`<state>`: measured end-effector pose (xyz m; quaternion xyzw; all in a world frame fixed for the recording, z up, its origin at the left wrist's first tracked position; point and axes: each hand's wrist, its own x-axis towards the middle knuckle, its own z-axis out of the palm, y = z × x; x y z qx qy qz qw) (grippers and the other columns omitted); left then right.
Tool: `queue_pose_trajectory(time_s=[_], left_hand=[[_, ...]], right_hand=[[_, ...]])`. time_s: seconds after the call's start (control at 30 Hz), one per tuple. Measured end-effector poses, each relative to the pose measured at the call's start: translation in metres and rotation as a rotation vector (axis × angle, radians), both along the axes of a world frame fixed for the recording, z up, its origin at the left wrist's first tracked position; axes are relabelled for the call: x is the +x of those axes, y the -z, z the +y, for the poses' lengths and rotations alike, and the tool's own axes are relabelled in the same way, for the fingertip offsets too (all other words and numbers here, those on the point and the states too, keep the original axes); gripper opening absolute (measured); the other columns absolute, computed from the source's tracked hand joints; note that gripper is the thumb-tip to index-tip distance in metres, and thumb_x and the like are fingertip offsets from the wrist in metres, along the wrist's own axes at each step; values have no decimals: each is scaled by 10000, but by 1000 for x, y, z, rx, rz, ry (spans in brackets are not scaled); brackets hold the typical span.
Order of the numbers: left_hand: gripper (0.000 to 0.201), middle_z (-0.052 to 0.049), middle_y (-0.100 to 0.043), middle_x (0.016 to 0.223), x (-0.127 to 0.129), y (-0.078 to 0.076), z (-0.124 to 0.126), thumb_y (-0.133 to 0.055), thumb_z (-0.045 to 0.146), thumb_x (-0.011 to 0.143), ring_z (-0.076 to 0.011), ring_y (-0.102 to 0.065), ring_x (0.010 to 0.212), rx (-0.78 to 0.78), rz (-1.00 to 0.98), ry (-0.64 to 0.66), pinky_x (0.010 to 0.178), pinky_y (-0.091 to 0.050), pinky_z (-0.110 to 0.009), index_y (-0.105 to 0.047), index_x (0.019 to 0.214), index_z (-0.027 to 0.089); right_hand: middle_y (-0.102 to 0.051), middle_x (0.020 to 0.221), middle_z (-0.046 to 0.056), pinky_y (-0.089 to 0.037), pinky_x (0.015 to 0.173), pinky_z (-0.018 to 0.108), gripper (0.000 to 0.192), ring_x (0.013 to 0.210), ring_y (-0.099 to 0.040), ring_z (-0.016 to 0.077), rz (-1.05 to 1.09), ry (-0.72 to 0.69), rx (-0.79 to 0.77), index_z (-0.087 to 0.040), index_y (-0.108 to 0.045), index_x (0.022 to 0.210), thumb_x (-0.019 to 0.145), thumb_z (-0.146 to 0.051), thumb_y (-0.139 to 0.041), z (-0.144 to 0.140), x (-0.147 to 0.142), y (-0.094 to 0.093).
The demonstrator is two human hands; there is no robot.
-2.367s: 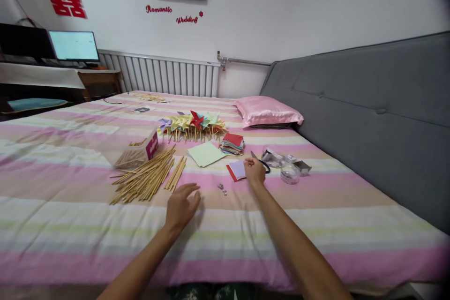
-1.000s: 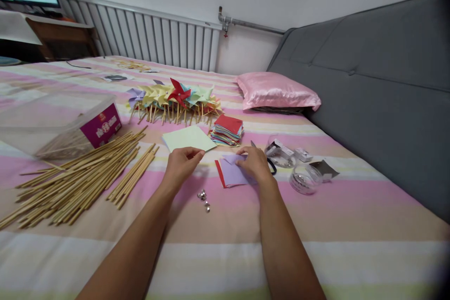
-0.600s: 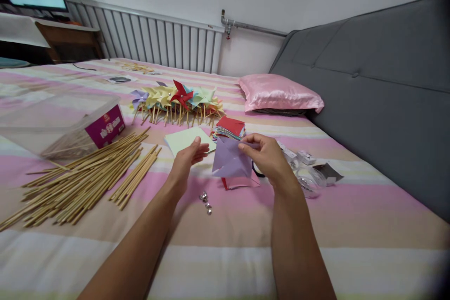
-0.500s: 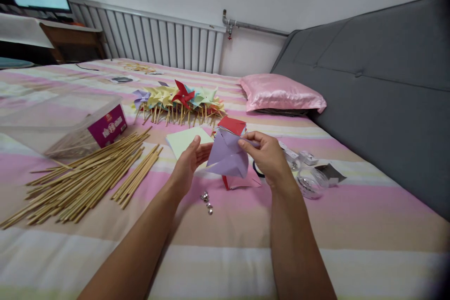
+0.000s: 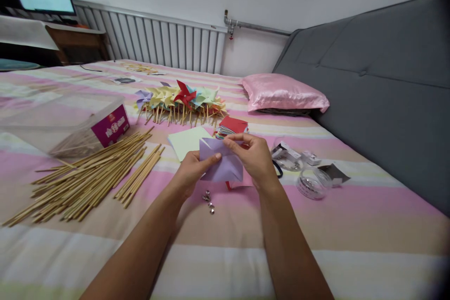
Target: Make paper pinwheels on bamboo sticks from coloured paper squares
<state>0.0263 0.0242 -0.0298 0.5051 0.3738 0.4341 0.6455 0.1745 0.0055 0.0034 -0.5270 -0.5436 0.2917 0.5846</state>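
Observation:
A square of purple paper (image 5: 225, 168) with slits running in from its corners is held up between both hands. My left hand (image 5: 191, 168) grips its left edge, thumb lying across the front. With thumb and fingertips, my right hand (image 5: 251, 152) pinches the upper right part of the sheet. Behind the paper lie a stack of coloured paper topped in red (image 5: 234, 124) and a pink sheet (image 5: 246, 180), both partly hidden. Pale green paper (image 5: 188, 141) lies beyond my left hand. Several small silver beads (image 5: 210, 202) sit on the bedspread below the hands.
Wooden sticks (image 5: 94, 178) lie in a pile at left, beside a clear plastic box (image 5: 70, 108). Finished pinwheels (image 5: 184, 96) stand grouped farther back. Round clear containers (image 5: 311, 185) and small boxes are at right, near a pink pillow (image 5: 283, 91).
My left hand has closed onto the purple paper's left edge; before, it was open beside it. The sheet has turned flatter towards me and shifted slightly left with my right hand.

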Motion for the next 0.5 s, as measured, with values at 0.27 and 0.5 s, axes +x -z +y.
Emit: queue_pose_trajectory(time_s=[0.27, 0.5], left_hand=[[352, -58, -708, 807, -1, -2, 2, -746, 405, 620, -169, -621, 682, 0, -92, -96, 641, -466, -278, -708, 862, 153], [350, -50, -694, 748, 0, -1, 0, -741, 439, 608, -167, -599, 631, 3, -40, -77, 582, -436, -267, -701, 802, 150]], right_hand=[[-677, 1018, 117, -505, 708, 306, 552, 858, -640, 202, 233, -84, -225, -138, -629, 1037, 571, -402, -761, -1, 6, 0], [-713, 784, 30, -495, 625, 289, 289, 671, -623, 162, 240, -176, -154, -161, -704, 763, 586, -386, -745, -1, 0, 2]])
